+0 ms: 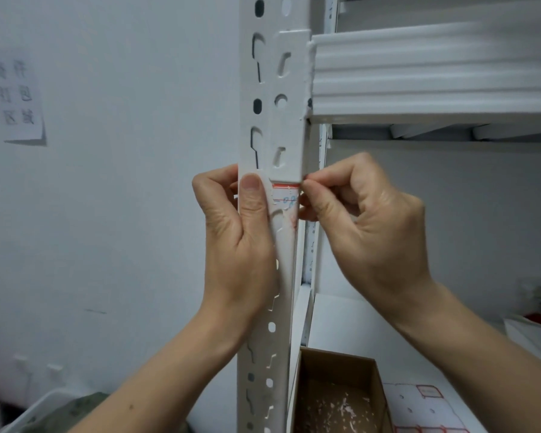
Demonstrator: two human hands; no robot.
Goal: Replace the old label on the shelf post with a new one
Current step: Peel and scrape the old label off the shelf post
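A white perforated shelf post (274, 89) runs up the middle of the view. On it sits a torn old label (286, 198), white with a red top border and blue handwriting, partly scraped away. My left hand (235, 232) grips the post from the left, its thumb pressed flat on the post's front beside the label. My right hand (366, 223) is at the post's right edge, where thumb and forefinger pinch the label's right end. A sheet of new red-bordered labels (425, 404) lies on the lower shelf at bottom right.
An open cardboard box (338, 398) holding paper scraps stands on the lower shelf just right of the post. A white shelf beam (434, 73) crosses at upper right. A paper notice (19, 101) hangs on the left wall. A white bin (41, 410) sits bottom left.
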